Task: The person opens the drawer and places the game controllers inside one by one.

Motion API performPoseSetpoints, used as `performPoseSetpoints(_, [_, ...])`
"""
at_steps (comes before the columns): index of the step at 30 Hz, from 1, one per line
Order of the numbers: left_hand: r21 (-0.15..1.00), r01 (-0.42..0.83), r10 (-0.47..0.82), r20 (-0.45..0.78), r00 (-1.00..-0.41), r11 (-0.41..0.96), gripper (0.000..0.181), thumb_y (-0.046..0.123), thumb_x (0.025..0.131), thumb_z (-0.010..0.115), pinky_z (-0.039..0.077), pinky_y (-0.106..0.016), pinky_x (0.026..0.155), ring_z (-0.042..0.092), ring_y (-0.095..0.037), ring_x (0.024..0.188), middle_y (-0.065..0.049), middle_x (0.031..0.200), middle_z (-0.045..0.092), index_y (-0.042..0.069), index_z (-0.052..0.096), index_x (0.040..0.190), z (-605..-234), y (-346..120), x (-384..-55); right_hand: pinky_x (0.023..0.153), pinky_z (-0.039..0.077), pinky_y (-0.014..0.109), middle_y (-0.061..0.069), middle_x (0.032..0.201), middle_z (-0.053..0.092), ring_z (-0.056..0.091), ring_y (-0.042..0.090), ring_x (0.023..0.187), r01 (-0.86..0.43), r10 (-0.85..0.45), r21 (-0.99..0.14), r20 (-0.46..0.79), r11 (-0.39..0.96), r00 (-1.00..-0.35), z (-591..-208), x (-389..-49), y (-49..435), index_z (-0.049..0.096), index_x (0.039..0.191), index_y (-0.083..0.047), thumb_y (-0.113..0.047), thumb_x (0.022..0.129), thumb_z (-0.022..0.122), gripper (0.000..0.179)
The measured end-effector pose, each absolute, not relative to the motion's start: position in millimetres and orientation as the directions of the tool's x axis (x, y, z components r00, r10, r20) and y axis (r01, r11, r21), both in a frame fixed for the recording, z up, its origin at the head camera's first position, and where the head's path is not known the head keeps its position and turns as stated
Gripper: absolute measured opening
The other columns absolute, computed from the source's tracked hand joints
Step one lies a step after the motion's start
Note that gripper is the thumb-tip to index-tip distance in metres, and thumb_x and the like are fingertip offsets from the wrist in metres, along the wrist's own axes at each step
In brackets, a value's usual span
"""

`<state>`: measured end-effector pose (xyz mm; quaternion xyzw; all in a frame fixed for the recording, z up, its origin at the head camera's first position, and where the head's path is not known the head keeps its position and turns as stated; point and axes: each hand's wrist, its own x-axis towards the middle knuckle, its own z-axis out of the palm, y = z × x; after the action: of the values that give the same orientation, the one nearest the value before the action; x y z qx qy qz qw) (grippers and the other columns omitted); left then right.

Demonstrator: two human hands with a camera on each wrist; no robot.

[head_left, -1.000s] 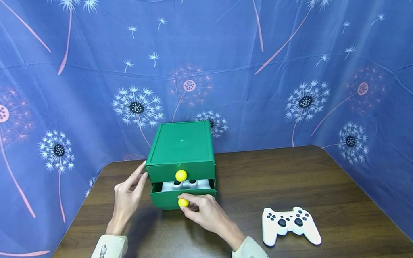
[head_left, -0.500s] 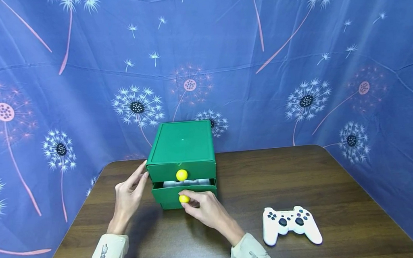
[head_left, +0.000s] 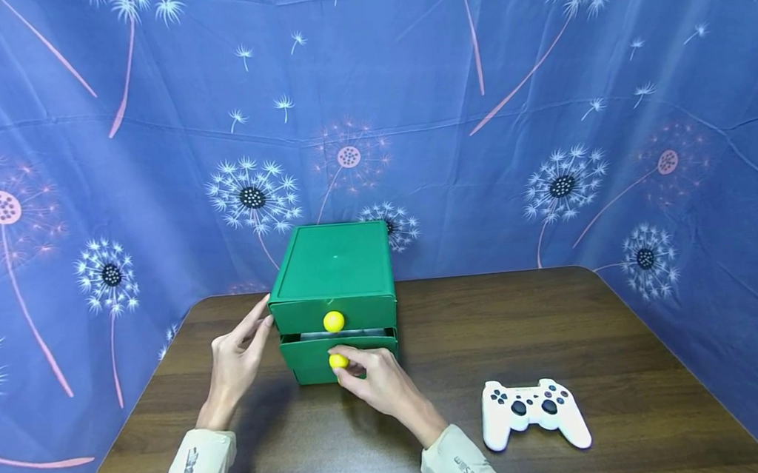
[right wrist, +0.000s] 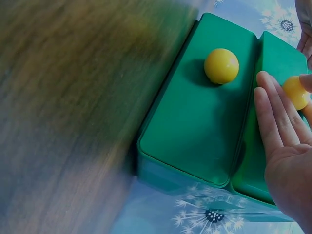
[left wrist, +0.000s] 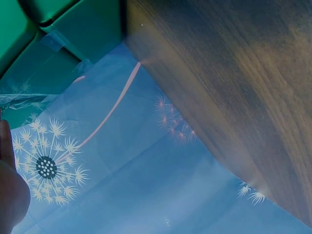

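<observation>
A green drawer unit [head_left: 334,262] stands on the wooden table. Its top drawer [head_left: 301,317] is closed, with a round yellow knob [head_left: 334,322]. Below, a green drawer [head_left: 303,352] sticks out slightly, a strip of something white showing in the gap above it. My right hand [head_left: 383,386] pinches that drawer's yellow knob [right wrist: 295,92] between thumb and finger; the other fingers extend along the front. Another yellow knob [right wrist: 222,66] shows on the neighbouring green front in the right wrist view. My left hand [head_left: 234,367] rests its extended fingertips against the unit's left side.
A white game controller [head_left: 533,414] lies on the wooden table [head_left: 533,328] to the right of the unit. A blue cloth with dandelion prints [head_left: 436,113] hangs behind the table and along its sides.
My right hand has pushed the lower drawer inward by its knob. The white game controller inside has dropped from sight except for a thin strip. My left hand stays in place.
</observation>
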<state>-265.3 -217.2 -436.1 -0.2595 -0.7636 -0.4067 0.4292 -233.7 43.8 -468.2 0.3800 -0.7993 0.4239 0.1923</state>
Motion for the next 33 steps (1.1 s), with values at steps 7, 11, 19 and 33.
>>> performPoseSetpoints(7, [0.401, 0.746, 0.041, 0.868, -0.496, 0.532, 0.051, -0.017, 0.087, 0.073, 0.045, -0.014, 0.060, 0.076, -0.029, 0.075, -0.014, 0.090, 0.078, 0.002, 0.069, 0.135, -436.3, -217.1, -265.5, 0.073, 0.058, 0.024, 0.002, 0.093, 0.077, 0.071, 0.006, 0.081, -0.758, -0.437, -0.547, 0.620, 0.355, -0.652, -469.1, -236.8, 43.5, 0.074, 0.121, -0.003, -0.005, 0.097, 0.074, 0.025])
performPoseSetpoints(11, [0.400, 0.743, 0.039, 0.867, -0.496, 0.537, 0.051, -0.017, 0.087, 0.074, 0.045, -0.013, 0.061, 0.076, -0.023, 0.078, -0.013, 0.090, 0.078, 0.002, 0.069, 0.134, -435.7, -217.1, -265.6, 0.074, 0.057, 0.022, 0.002, 0.092, 0.077, 0.071, 0.007, 0.081, -0.758, -0.430, -0.545, 0.624, 0.357, -0.652, -470.0, -238.4, 43.6, 0.074, 0.120, -0.003, -0.005, 0.096, 0.074, 0.024])
performPoseSetpoints(19, [0.397, 0.750, 0.043, 0.870, -0.491, 0.530, 0.051, -0.017, 0.087, 0.073, 0.045, -0.014, 0.060, 0.076, -0.031, 0.075, -0.014, 0.090, 0.078, 0.001, 0.070, 0.134, -436.5, -217.1, -266.5, 0.074, 0.057, 0.022, 0.002, 0.093, 0.077, 0.071, 0.006, 0.081, -0.754, -0.431, -0.552, 0.619, 0.356, -0.656, -469.9, -240.4, 43.7, 0.075, 0.119, -0.003, -0.005, 0.096, 0.074, 0.023])
performPoseSetpoints(33, [0.391, 0.746, 0.032, 0.876, -0.482, 0.539, 0.050, -0.022, 0.083, 0.072, 0.047, -0.011, 0.063, 0.075, -0.036, 0.071, -0.019, 0.085, 0.077, -0.004, 0.070, 0.130, -434.9, -215.1, -265.8, 0.073, 0.057, 0.022, 0.002, 0.092, 0.077, 0.072, 0.008, 0.079, -0.756, -0.425, -0.547, 0.626, 0.360, -0.654, -469.9, -244.7, 43.7, 0.075, 0.118, -0.004, -0.005, 0.095, 0.074, 0.023])
